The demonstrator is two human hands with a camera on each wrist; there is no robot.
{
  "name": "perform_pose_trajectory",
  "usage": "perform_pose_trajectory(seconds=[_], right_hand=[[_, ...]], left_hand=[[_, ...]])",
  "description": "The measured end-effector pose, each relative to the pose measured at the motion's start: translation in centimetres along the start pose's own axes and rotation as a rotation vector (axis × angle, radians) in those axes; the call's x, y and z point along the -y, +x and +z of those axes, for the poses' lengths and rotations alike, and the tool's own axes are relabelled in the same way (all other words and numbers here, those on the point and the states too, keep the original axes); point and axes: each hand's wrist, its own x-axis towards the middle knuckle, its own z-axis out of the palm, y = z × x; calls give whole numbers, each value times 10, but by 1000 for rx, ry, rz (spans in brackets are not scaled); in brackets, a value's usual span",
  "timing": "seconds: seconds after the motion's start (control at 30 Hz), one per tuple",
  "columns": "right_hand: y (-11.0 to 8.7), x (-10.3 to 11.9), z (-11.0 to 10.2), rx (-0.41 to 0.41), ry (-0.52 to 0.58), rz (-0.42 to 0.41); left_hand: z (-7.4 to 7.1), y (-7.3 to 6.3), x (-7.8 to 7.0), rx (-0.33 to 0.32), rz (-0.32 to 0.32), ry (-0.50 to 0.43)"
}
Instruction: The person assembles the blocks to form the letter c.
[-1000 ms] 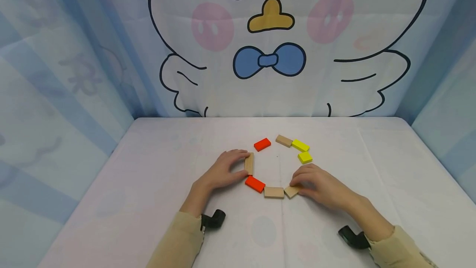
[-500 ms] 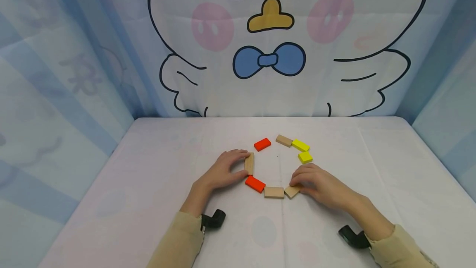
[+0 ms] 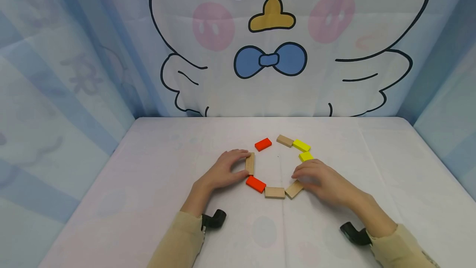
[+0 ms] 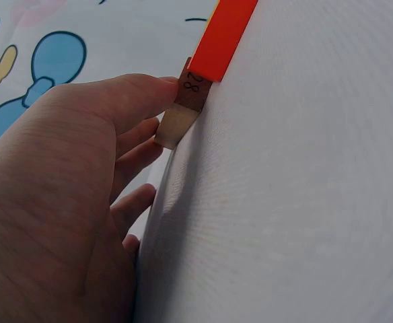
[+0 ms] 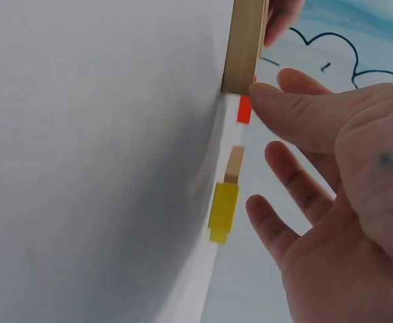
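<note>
Several small flat blocks lie in a ring on the table. My left hand grips a plain wooden block at the ring's left side, thumb at its near end and fingertips at its far end. In the left wrist view, dark marks show on this wooden block, beside a red block. My right hand is at the lower right of the ring, over the outer end of a slanted wooden block. Its thumb tip is right at that block's corner in the right wrist view, the other fingers spread apart.
A red block and a wooden block form the near side. At the far side are a red block, a wooden block and two yellow blocks, one behind the other. A cartoon-printed curtain hangs behind the table.
My right hand has shifted slightly right and away, its fingers loosening, and more of the slanted wooden block shows. The left hand stays on its block.
</note>
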Motion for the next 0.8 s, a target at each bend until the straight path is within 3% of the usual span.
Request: perform_pose_trajectory(seconds=[0.23,0.57,0.8], right_hand=[[0,-7,-4,-6,21,72],[1,-19,-10,-117,-24,82],[4,-27,-12,-142,-29,150]], left_hand=[[0,0,1,0,5,-1],[0,0,0,5,-8,-1],[0,0,1,3,9,1]])
